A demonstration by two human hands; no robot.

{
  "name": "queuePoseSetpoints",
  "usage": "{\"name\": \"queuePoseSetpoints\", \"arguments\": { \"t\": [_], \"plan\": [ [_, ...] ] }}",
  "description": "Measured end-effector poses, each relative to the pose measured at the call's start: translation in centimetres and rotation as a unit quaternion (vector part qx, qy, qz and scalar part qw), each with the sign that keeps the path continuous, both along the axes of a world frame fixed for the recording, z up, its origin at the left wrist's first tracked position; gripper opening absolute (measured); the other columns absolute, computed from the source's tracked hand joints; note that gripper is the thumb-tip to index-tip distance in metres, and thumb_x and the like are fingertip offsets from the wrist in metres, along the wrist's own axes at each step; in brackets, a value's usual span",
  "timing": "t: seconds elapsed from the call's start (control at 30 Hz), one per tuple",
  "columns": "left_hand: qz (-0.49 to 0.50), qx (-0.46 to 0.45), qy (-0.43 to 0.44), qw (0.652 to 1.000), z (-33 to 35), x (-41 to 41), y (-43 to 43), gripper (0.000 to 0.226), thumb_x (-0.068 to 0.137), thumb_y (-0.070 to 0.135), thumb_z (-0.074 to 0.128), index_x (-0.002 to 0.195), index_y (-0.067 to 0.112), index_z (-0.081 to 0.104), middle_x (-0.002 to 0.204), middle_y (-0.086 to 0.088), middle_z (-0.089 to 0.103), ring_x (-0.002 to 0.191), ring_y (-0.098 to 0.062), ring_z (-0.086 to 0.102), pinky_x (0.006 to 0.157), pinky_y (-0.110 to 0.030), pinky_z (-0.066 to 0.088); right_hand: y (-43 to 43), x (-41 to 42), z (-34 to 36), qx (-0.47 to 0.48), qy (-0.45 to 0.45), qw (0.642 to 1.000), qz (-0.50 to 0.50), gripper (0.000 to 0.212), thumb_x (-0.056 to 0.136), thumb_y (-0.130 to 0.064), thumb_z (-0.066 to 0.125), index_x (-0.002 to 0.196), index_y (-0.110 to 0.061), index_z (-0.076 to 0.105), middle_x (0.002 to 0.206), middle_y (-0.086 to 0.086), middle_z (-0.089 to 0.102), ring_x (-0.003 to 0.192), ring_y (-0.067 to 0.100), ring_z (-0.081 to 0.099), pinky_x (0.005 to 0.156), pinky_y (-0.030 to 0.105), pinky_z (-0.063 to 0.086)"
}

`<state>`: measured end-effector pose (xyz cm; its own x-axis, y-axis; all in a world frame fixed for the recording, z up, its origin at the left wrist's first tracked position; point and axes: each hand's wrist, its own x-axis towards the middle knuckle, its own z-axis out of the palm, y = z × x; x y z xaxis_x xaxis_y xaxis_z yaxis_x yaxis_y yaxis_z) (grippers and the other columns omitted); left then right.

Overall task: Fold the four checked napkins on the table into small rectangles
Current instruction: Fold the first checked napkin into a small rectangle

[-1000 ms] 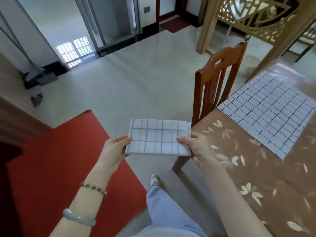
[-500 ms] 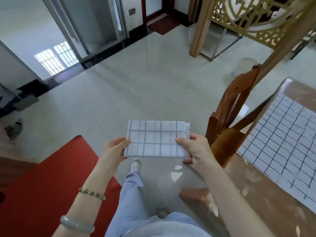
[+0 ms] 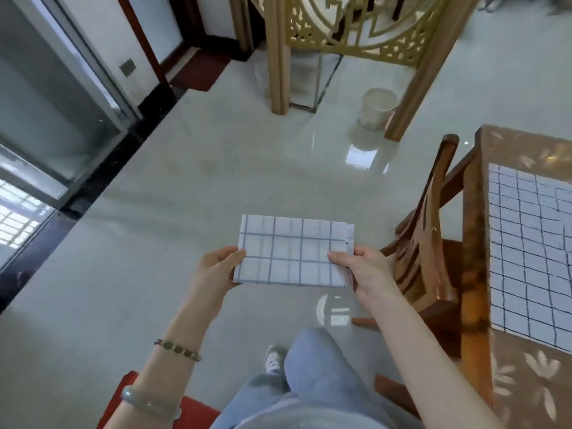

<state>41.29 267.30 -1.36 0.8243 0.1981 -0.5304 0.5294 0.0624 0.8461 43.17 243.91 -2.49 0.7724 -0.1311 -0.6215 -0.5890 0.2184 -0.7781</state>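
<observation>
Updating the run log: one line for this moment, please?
left hand: pinches folded napkin | right hand: pinches it | held over floor | flat napkin: on table

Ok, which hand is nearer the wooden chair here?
Right. The right hand holds the folded napkin by the edge beside the chair; the left hand holds the opposite edge, farther from it.

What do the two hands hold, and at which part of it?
A folded checked napkin: the left hand pinches its left edge, the right hand its right edge.
</observation>
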Motion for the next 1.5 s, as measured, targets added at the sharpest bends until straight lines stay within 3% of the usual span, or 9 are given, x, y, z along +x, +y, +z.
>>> {"name": "queuePoseSetpoints", "arguments": {
  "t": [0.17,0.3,0.47,0.67,0.8,0.97,1.1,1.37,1.5],
  "plan": [
    [-0.068,-0.008,0.003,0.998,-1.2,9.1,-0.3,0.015,0.093,0.011,0.055,0.090,0.006,0.068,0.077,-0.009,0.066,0.070,-0.018,0.059,0.064,-0.026,0.048,-0.3,5.8,-0.2,-0.013,0.000,0.998,-0.063,0.019,0.074,0.006,0.070,0.093,0.005,0.070,0.095,0.023,0.071,0.094,0.041,0.067,0.090,0.054,0.051],
    [-0.108,-0.005,-0.015,0.994,-2.1,17.3,-2.1,0.018,0.093,0.010,0.055,0.081,0.012,0.068,0.067,0.001,0.067,0.060,-0.009,0.061,0.057,-0.022,0.048,-1.5,11.3,-0.7,-0.031,-0.001,0.992,-0.119,0.020,0.074,0.004,0.071,0.095,0.007,0.069,0.095,0.024,0.071,0.096,0.042,0.066,0.089,0.054,0.051],
    [-0.175,0.000,-0.020,0.984,-2.0,27.9,-4.8,0.017,0.092,0.011,0.055,0.084,0.012,0.071,0.076,-0.003,0.071,0.069,-0.014,0.063,0.062,-0.025,0.051,-3.8,18.9,-0.4,-0.023,0.000,0.987,-0.161,0.014,0.078,0.002,0.070,0.092,0.001,0.070,0.092,0.019,0.072,0.092,0.036,0.069,0.090,0.050,0.052],
    [-0.210,-0.016,-0.035,0.977,-0.9,38.7,-8.1,0.015,0.093,0.016,0.057,0.088,0.015,0.071,0.080,0.002,0.075,0.073,-0.009,0.068,0.062,-0.023,0.052,-6.5,27.1,1.4,-0.018,-0.024,0.981,-0.190,0.019,0.082,0.002,0.066,0.100,-0.001,0.068,0.092,0.012,0.073,0.078,0.025,0.070,0.061,0.028,0.057],
    [-0.258,-0.030,-0.012,0.966,-1.3,44.8,-10.8,0.014,0.093,0.016,0.057,0.094,0.010,0.071,0.090,-0.007,0.073,0.082,-0.018,0.066,0.068,-0.029,0.051,-8.2,31.2,1.8,-0.010,-0.019,0.971,-0.240,0.017,0.082,0.002,0.065,0.097,-0.004,0.069,0.090,0.012,0.073,0.076,0.022,0.071,0.060,0.028,0.058],
    [-0.320,-0.040,-0.010,0.946,-1.4,53.0,-16.0,0.013,0.092,0.012,0.058,0.089,0.010,0.070,0.078,-0.002,0.073,0.069,-0.010,0.067,0.059,-0.023,0.053,-11.1,36.2,1.5,-0.014,-0.010,0.946,-0.323,0.015,0.082,0.000,0.066,0.096,-0.005,0.068,0.093,0.012,0.074,0.084,0.026,0.071,0.073,0.033,0.059],
    [-0.375,-0.053,-0.006,0.926,-1.0,60.2,-20.6,0.013,0.092,0.010,0.058,0.085,0.011,0.069,0.074,-0.001,0.072,0.065,-0.009,0.065,0.053,-0.019,0.051,-13.3,40.8,1.6,-0.021,-0.014,0.920,-0.390,0.013,0.080,0.000,0.068,0.091,-0.007,0.069,0.084,0.008,0.075,0.075,0.022,0.072,0.065,0.031,0.059],
    [-0.509,-0.057,0.000,0.859,1.3,71.8,-29.9,0.011,0.092,0.009,0.057,0.087,0.009,0.067,0.074,0.000,0.070,0.066,-0.009,0.062,0.058,-0.021,0.050,-16.3,48.3,2.5,-0.019,-0.034,0.850,-0.526,0.013,0.080,0.002,0.067,0.091,-0.005,0.070,0.089,0.011,0.074,0.077,0.024,0.072,0.069,0.033,0.059],
    [-0.572,-0.056,0.019,0.818,1.0,73.8,-35.0,0.010,0.092,0.010,0.057,0.093,0.007,0.067,0.074,0.001,0.072,0.068,-0.011,0.065,0.062,-0.024,0.050,-18.3,49.0,2.6,-0.020,-0.015,0.810,-0.585,0.025,0.080,-0.001,0.068,0.105,-0.001,0.067,0.095,0.012,0.073,0.081,0.027,0.071,0.070,0.038,0.059]
  ]
}}
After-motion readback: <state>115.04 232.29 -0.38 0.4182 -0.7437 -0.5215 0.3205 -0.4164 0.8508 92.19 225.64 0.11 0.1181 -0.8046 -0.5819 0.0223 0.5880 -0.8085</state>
